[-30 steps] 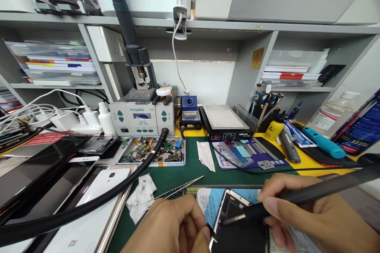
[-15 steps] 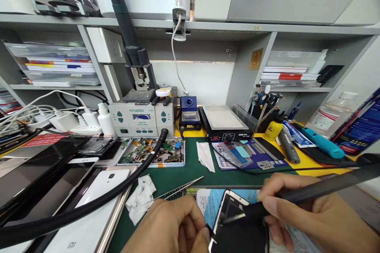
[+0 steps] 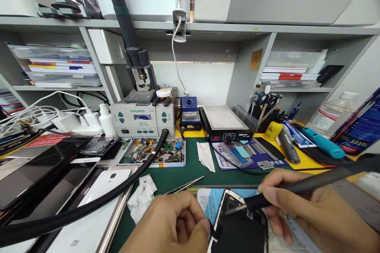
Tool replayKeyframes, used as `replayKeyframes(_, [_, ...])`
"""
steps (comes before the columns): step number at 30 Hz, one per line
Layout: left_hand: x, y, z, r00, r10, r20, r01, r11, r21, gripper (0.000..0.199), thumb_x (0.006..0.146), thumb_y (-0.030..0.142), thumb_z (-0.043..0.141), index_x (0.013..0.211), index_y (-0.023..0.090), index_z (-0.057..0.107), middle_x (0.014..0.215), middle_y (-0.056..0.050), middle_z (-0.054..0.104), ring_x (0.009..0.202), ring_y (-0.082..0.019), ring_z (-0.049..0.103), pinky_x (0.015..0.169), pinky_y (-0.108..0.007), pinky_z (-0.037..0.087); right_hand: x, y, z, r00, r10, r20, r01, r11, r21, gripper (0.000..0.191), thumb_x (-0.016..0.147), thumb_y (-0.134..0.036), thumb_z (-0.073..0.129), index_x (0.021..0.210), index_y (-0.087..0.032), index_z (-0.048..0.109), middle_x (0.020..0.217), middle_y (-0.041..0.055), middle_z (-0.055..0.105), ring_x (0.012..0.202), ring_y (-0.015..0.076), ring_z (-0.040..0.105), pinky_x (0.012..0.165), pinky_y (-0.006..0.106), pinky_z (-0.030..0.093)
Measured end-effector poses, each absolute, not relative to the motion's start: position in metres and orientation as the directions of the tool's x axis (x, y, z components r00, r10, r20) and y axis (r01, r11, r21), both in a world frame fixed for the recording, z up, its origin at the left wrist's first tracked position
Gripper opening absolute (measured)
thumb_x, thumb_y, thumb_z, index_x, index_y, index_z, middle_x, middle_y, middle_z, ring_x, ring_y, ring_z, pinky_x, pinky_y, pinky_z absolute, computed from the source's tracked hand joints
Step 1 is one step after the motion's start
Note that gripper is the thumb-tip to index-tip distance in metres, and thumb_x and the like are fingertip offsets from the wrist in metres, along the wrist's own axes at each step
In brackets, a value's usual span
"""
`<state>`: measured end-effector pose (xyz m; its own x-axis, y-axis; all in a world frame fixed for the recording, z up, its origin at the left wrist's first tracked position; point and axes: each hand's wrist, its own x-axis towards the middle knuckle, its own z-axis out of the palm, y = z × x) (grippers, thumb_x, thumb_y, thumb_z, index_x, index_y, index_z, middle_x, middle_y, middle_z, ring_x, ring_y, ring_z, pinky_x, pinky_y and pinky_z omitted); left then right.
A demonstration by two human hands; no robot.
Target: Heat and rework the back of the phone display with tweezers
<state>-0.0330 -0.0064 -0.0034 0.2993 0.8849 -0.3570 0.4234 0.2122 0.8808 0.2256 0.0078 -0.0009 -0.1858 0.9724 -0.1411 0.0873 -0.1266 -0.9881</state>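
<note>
Shelving [image 3: 219, 27] stands behind green mat [image 3: 191, 169]; right hand [image 3: 308, 207] grips black tool [image 3: 322, 182].

Phone panel [image 3: 240, 231] cut off at bottom; tweezers [image 3: 184, 185] partly hidden behind left hand [image 3: 170, 221]; black strip [image 3: 215, 230] partly hidden in fingers [image 3: 204, 225].

Bare left hand [image 3: 173, 223], bare right hand [image 3: 310, 205]
</note>
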Motion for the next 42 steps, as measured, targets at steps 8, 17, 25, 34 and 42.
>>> replayKeyframes(8, [-0.042, -0.006, -0.002, 0.431, 0.889, -0.158, 0.469, -0.071, 0.880, 0.023, 0.077, 0.023, 0.062, 0.097, 0.021, 0.071, 0.083, 0.000, 0.061, 0.064, -0.012, 0.053, 0.056, -0.022, 0.040, 0.219, 0.009, 0.008, -0.156, 0.979, -0.128, -0.068, -0.140, -0.988, 0.041, 0.076, -0.056, 0.088, 0.070, -0.019, 0.070, 0.058, -0.0005, 0.065, 0.047, 0.0142, 0.060, 0.043, 0.023, 0.049])
replayKeyframes(17, [-0.039, -0.006, 0.008, 0.342, 0.938, -0.052, 0.623, -0.185, 0.760, 0.037, 0.098, 0.044, 0.047, 0.082, 0.021, 0.070, 0.079, -0.002, 0.062, 0.073, -0.017, 0.057, 0.064, -0.027, 0.040, 0.217, 0.007, 0.012, -0.116, 0.984, -0.138, -0.051, -0.144, -0.988, 0.040, 0.074, -0.053, 0.087, 0.068, -0.020, 0.067, 0.055, -0.0011, 0.064, 0.046, 0.0152, 0.061, 0.042, 0.023, 0.049])
replayKeyframes(25, [-0.037, -0.005, 0.002, 0.257, 0.959, -0.118, 0.603, -0.063, 0.795, 0.042, 0.097, 0.054, 0.049, 0.078, 0.020, 0.065, 0.071, 0.002, 0.052, 0.066, -0.016, 0.047, 0.059, -0.028, 0.034, 0.217, 0.008, 0.011, -0.107, 0.984, -0.142, -0.036, -0.147, -0.989, 0.042, 0.073, -0.055, 0.087, 0.066, -0.020, 0.065, 0.054, -0.0023, 0.061, 0.043, 0.0149, 0.060, 0.041, 0.024, 0.049])
replayKeyframes(34, [-0.036, -0.005, 0.001, 0.181, 0.972, -0.148, 0.564, 0.021, 0.825, 0.039, 0.094, 0.050, 0.050, 0.071, 0.020, 0.057, 0.061, 0.005, 0.042, 0.058, -0.013, 0.036, 0.052, -0.026, 0.026, 0.222, 0.008, 0.007, -0.131, 0.977, -0.166, -0.035, -0.172, -0.985, 0.047, 0.073, -0.061, 0.087, 0.066, -0.020, 0.065, 0.056, -0.0009, 0.062, 0.046, 0.0157, 0.061, 0.042, 0.024, 0.050])
replayKeyframes(42, [-0.034, -0.005, -0.002, 0.143, 0.975, -0.172, 0.597, 0.053, 0.801, 0.035, 0.093, 0.046, 0.051, 0.070, 0.019, 0.055, 0.060, 0.006, 0.039, 0.057, -0.012, 0.034, 0.050, -0.027, 0.023, 0.230, 0.011, -0.002, -0.188, 0.965, -0.180, -0.030, -0.189, -0.982, 0.038, 0.084, -0.055, 0.082, 0.073, -0.021, 0.070, 0.062, -0.0002, 0.065, 0.052, 0.0168, 0.064, 0.045, 0.025, 0.052])
